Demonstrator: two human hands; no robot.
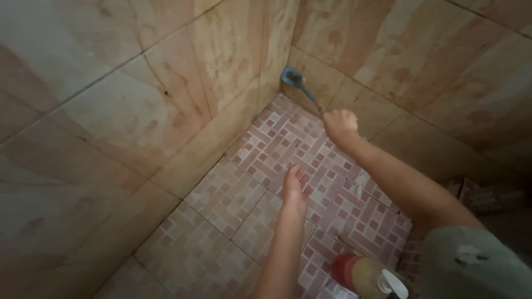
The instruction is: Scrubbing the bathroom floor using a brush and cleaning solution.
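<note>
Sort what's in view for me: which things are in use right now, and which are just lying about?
In use:
right hand, gripping the brush handle
brush, blue head against the wall tile near the corner
wall, stained tiles under the brush
left hand, flat on the floor
floor

Lying about:
bottle, red and yellow with a white cap, low at the right, untouched

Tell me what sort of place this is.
Probably a tiled bathroom or shower corner. Glazed wall tiles meet a patterned mosaic floor, the right hand holds a blue brush against the wall, and a pump bottle stands on the floor.
</note>
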